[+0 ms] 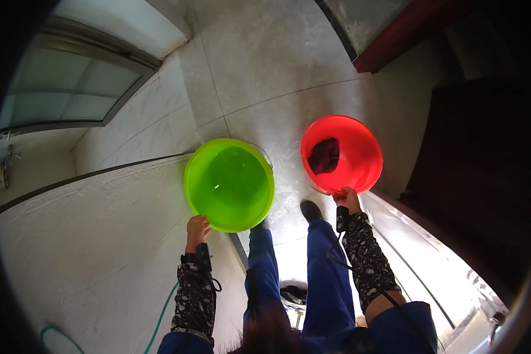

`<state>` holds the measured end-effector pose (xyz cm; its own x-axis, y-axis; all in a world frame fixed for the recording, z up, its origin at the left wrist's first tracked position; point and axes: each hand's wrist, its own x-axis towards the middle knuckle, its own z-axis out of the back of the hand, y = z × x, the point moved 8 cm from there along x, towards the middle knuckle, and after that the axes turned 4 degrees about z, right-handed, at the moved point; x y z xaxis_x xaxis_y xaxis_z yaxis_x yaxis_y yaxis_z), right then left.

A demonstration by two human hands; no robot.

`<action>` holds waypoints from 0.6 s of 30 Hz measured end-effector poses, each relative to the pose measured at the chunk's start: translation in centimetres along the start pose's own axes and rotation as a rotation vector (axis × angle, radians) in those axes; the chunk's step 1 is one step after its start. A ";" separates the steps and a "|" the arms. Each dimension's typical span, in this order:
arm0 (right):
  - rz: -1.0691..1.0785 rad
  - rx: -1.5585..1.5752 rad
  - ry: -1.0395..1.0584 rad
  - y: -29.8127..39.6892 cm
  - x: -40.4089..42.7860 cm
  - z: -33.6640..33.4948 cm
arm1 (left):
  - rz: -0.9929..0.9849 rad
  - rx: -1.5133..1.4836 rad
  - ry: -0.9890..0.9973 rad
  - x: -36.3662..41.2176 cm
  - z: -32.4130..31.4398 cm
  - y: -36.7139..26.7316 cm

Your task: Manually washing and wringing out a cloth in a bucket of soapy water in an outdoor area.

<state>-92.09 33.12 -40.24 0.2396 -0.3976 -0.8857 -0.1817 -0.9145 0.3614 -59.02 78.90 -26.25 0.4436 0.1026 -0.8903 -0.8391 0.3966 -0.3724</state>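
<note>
My left hand (198, 229) is at the near-left rim of a lime-green plastic bucket (266, 194), its fingers against the edge. Clear liquid seems to fill the lower part of this bucket, with a small white glint on it. A thin wire handle (263, 152) hangs at the bucket's far-right side. With my right hand (348, 201) I grip the near rim of a red plastic bucket (363, 152), which tilts toward me. Inside it, a dark maroon cloth (324, 155) clings to the left side. My feet are between and below the two buckets.
Grey tiles (265, 48) cover the floor. A pale wall (93, 248) runs along the left, below a framed glass window or door panel (71, 84). Dark wooden furniture or a door (469, 177) stands right. A green hose (161, 316) hangs lower left.
</note>
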 end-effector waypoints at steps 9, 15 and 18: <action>0.275 0.135 0.172 -1.2 -1.7 -2.3 | 0.043 0.717 -0.400 6.1 4.4 3.0; 0.255 -0.187 -0.067 -6.6 -4.7 2.1 | -0.108 0.133 -0.144 8.6 3.7 4.3; 0.336 -0.719 0.362 -15.2 -7.5 2.5 | -0.279 0.397 -0.182 10.2 3.5 4.2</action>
<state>-93.56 50.20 -39.80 0.5919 -0.5420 -0.5965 0.3201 -0.5211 0.7912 -56.95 84.84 -35.96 0.7107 0.0863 -0.6982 -0.5126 0.7432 -0.4299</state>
